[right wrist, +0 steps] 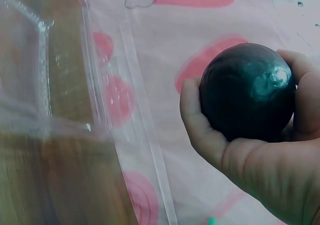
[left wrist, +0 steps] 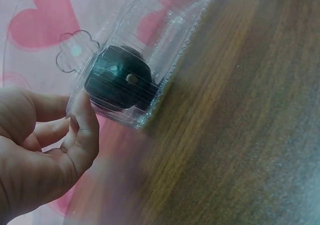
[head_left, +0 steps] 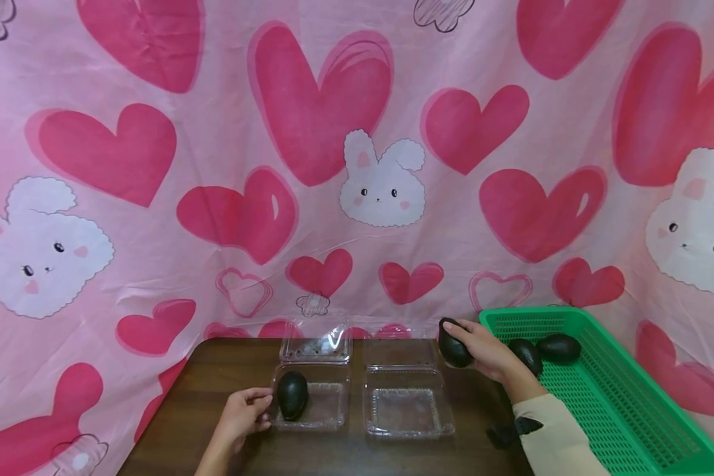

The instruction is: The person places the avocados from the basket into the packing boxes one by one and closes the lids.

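My right hand grips a dark avocado, fingers wrapped round it, above the table between the right clear plastic container and the green basket. In the right wrist view the avocado shows its rounded, shiny side. My left hand pinches the left rim of the left clear plastic clamshell container between thumb and fingers. Inside that container, on its left side, lies another avocado; the left wrist view shows this avocado through the clear wall. The right clamshell container stands with its lid raised behind it.
A green plastic basket stands at the right, holding two avocados, one an avocado near its far end. The brown wooden table ends at a pink cloth with hearts and rabbits. A black strap crosses my right sleeve.
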Available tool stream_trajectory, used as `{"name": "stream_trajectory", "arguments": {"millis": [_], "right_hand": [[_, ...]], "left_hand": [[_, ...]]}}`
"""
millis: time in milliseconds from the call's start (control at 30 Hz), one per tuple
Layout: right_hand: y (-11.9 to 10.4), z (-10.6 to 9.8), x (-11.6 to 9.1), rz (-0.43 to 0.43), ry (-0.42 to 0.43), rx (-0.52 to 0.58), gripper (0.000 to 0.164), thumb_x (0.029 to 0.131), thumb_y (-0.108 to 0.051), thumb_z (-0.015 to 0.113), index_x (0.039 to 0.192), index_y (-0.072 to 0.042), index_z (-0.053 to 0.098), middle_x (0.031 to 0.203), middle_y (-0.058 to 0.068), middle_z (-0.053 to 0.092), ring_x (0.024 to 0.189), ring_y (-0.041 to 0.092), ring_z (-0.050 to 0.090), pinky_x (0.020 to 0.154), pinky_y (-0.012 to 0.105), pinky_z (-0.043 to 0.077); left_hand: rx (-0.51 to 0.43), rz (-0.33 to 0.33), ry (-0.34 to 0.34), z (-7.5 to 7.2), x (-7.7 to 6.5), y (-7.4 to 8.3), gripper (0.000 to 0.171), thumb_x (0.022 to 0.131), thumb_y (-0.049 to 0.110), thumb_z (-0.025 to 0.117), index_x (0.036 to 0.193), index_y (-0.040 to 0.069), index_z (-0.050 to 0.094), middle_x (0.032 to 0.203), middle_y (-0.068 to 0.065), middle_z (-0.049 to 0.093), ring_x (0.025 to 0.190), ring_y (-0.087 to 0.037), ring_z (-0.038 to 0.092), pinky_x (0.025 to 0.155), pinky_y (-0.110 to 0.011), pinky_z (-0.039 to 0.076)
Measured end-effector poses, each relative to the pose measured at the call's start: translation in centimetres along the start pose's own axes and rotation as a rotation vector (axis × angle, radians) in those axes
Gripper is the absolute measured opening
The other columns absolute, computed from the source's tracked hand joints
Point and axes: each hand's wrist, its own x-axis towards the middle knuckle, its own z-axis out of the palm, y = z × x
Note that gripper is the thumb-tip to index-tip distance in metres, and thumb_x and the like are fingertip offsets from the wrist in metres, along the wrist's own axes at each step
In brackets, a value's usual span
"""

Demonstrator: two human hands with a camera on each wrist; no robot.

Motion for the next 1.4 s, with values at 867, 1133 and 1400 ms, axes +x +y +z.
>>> {"name": "stream_trajectory", "arguments": {"millis": [867, 1133, 1400], "right_hand": [[0.0, 7.6, 3.6, 0.016, -0.086, 0.050, 0.064, 0.094, -0.046, 0.058, 0.137, -0.003, 0.040, 0.116, 0.018, 0.055, 0.094, 0.028, 0.065, 0.084, 0.046, 0.058], [0.5, 9.6, 4.3, 0.027, -0.135, 0.079, 0.070, 0.096, -0.042, 0.056, 0.147, -0.003, 0.029, 0.119, 0.021, 0.052, 0.092, 0.026, 0.065, 0.086, 0.052, 0.056], [0.8, 11.2, 4.8, 0.030, -0.129, 0.080, 0.062, 0.094, -0.043, 0.059, 0.135, -0.001, 0.041, 0.112, 0.019, 0.053, 0.089, 0.025, 0.065, 0.083, 0.053, 0.057]], "left_hand": [[0.006, -0.006, 0.016, -0.1, 0.2, -0.2, 0.025, 0.095, 0.007, 0.057, 0.115, -0.008, 0.062, 0.084, -0.010, 0.055, 0.064, -0.017, 0.054, 0.056, -0.032, 0.057], [0.005, -0.006, 0.025, -0.1, 0.1, -0.3, 0.024, 0.095, 0.006, 0.057, 0.114, -0.008, 0.063, 0.081, -0.009, 0.055, 0.063, -0.017, 0.054, 0.055, -0.032, 0.057], [0.010, -0.006, 0.023, -0.1, 0.3, -0.1, 0.024, 0.095, 0.006, 0.058, 0.113, -0.008, 0.063, 0.081, -0.009, 0.055, 0.063, -0.017, 0.054, 0.055, -0.032, 0.057]]}}
